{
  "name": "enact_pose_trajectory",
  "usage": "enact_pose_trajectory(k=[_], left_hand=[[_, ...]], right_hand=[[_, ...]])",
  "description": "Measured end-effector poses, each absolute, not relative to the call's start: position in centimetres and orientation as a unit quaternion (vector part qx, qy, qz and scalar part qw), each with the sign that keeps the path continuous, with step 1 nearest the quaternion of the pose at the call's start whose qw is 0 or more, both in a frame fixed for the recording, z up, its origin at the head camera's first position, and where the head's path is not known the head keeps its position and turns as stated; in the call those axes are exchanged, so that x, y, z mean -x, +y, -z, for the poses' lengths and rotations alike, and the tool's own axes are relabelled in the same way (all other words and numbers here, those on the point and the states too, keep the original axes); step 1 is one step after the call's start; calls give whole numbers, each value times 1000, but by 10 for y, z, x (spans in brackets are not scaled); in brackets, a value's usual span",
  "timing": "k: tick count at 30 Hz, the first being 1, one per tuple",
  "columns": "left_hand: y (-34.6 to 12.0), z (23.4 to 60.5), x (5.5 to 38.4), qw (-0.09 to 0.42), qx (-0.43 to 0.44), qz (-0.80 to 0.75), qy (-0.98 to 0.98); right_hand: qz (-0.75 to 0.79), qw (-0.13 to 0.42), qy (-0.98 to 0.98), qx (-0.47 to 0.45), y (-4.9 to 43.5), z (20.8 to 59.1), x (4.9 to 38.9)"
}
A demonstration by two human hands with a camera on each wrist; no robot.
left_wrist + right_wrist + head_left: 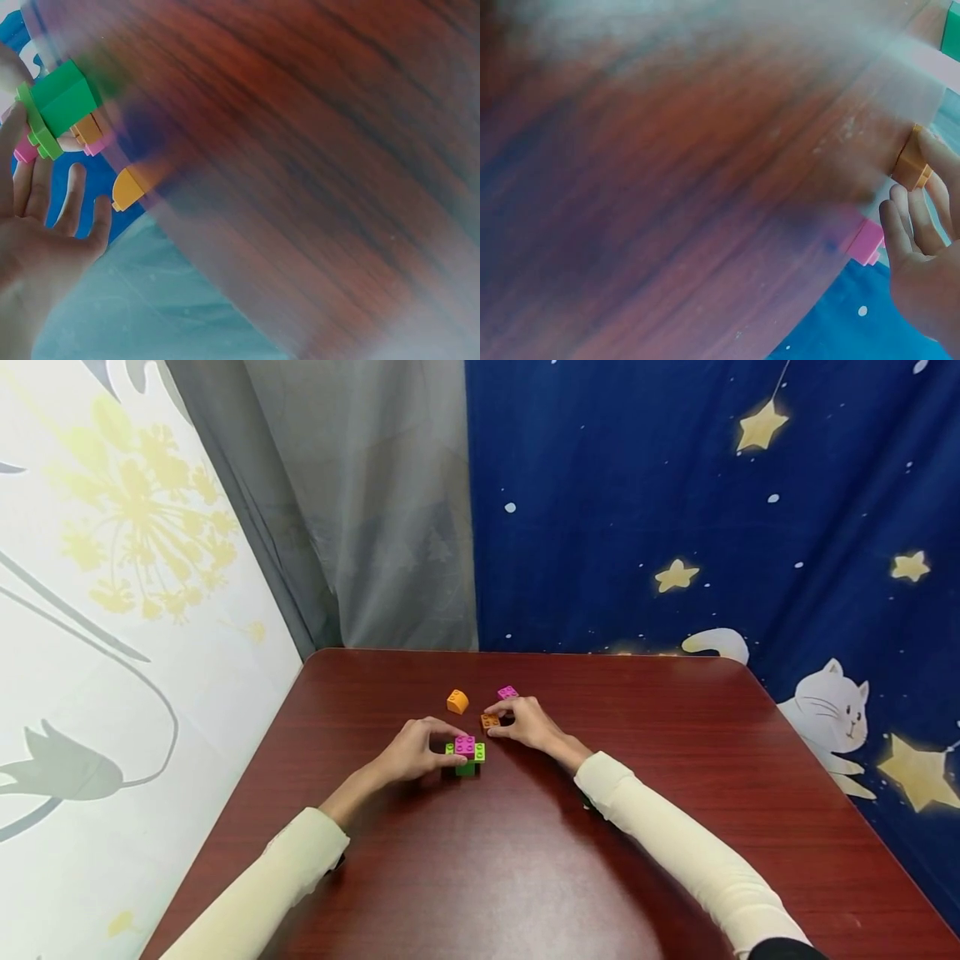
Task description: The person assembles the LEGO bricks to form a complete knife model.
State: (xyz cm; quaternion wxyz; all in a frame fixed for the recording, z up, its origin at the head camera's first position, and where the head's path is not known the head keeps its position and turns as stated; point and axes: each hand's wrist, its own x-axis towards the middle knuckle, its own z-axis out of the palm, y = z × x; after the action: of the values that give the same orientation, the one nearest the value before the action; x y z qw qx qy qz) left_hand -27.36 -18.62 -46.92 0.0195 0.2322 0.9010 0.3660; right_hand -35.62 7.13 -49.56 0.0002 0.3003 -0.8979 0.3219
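My left hand (411,750) grips a small stack of toy building bricks from its left side, with thumb and fingers at the pink top brick (465,745). Beneath the pink one are a wider lime brick (480,752) and a green brick (466,769). To the right and slightly farther away, my right hand (527,724) pinches an orange-brown brick (490,722) between thumb and fingers. That brick (911,161) also shows between the fingertips in the right wrist view. The left wrist view has the green block (66,97) from its side.
A curved yellow-orange brick (457,702) lies beyond the left hand. Another pink brick (507,692) sits just behind the right fingers. The reddish-brown table (465,877) meets a grey and blue curtain (600,527) at its far edge. A patterned white wall (112,652) runs along the left.
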Motion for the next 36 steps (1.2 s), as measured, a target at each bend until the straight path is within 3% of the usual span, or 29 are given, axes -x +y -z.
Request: enact_pose_trajectory(k=[21, 36], left_hand=[[-183, 470, 274, 16, -247, -363, 898], [-183, 470, 273, 18, -241, -362, 901]], right_hand=[[-336, 42, -874, -350, 84, 467, 330], [-355, 34, -849, -391, 75, 446, 305]])
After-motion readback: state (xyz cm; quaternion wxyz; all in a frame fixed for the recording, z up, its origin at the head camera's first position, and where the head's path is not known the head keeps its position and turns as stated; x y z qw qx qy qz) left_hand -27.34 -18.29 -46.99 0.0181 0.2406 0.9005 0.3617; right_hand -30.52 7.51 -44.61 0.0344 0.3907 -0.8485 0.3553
